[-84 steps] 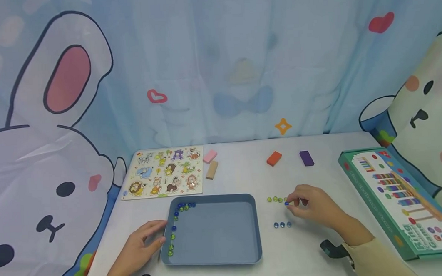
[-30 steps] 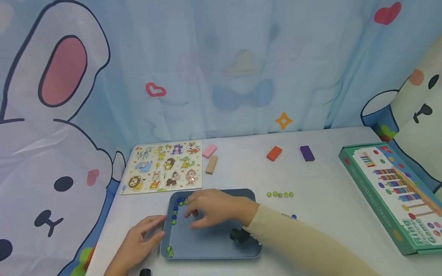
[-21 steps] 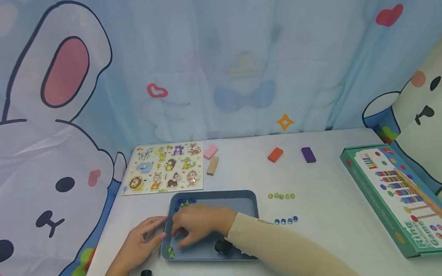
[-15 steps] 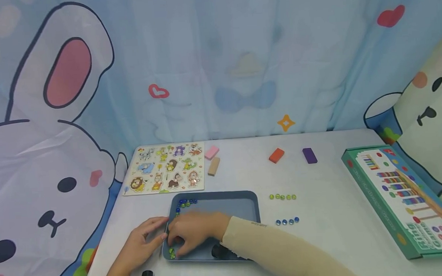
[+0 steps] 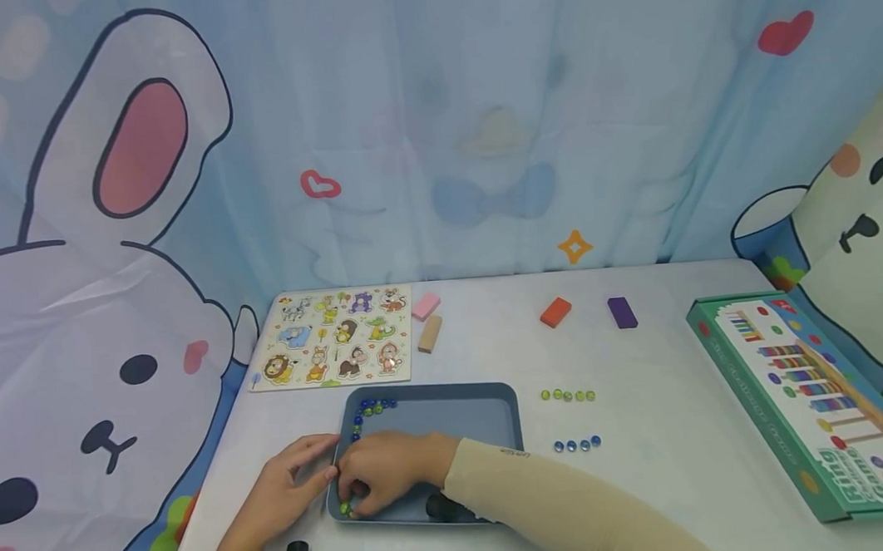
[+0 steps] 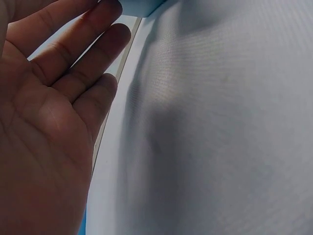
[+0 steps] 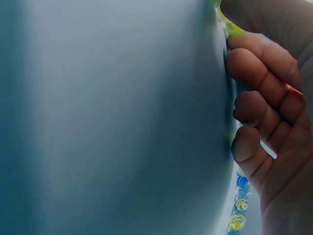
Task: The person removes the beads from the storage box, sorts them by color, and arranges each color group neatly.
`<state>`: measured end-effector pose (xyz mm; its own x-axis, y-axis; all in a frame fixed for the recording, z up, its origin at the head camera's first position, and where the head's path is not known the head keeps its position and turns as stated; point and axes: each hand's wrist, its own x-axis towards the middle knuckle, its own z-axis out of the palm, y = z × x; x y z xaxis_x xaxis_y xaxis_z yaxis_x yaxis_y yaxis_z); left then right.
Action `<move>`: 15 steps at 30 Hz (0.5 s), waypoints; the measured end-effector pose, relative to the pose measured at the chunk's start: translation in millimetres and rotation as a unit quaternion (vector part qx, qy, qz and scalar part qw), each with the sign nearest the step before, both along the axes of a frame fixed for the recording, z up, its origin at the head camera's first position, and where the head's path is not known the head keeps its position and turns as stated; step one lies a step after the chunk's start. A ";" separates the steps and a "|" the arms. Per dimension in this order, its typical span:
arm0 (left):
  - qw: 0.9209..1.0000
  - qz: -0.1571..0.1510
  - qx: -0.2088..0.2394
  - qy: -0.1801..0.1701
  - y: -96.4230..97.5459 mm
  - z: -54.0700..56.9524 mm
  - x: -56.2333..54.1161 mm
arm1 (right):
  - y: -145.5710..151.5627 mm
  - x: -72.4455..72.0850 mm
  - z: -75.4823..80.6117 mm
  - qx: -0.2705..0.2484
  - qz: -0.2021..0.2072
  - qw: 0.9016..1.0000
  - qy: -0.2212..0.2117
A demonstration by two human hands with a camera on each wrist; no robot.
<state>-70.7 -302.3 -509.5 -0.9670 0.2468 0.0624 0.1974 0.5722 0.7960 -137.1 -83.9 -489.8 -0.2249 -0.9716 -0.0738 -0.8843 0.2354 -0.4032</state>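
Observation:
My right hand (image 5: 392,469) is inside the grey-blue tray (image 5: 448,396), at its near left corner. Its fingers are curled, and thumb and forefinger close on a yellow-green marble (image 7: 232,26), seen at the top of the right wrist view. A green marble (image 5: 345,508) shows beside the thumb in the head view. Blue and green marbles (image 5: 366,409) line the tray's far left corner; the hand hides part of the left side. My left hand (image 5: 284,488) rests against the tray's left rim, fingers loosely extended (image 6: 73,54), holding nothing.
Right of the tray lie a row of green marbles (image 5: 568,395) and a row of blue marbles (image 5: 578,445). An animal puzzle board (image 5: 332,339), pink (image 5: 426,306), tan (image 5: 430,334), orange (image 5: 556,312) and purple blocks (image 5: 622,313) sit behind. A green-edged box (image 5: 815,406) stands at the right.
My right hand left a blue marble in the blue row, crossed into the tray and slid down its left side to the near corner. Tray marbles shifted toward the far corner. My left hand stayed put.

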 end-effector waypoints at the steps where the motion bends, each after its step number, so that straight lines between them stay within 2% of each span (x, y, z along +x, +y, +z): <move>1: 1.000 0.001 0.000 0.001 0.3 -0.1 0.2 | 0.5 0.1 -0.4 -0.001 0.000 1.000 -0.001; 9: 1.000 0.016 -0.012 -0.010 2.5 -1.2 0.4 | 7.2 1.1 0.4 -0.004 0.011 1.000 -0.014; 15: 0.999 0.025 -0.023 -0.019 3.0 -0.1 0.3 | 6.5 0.0 -6.1 -0.016 0.026 1.000 -0.001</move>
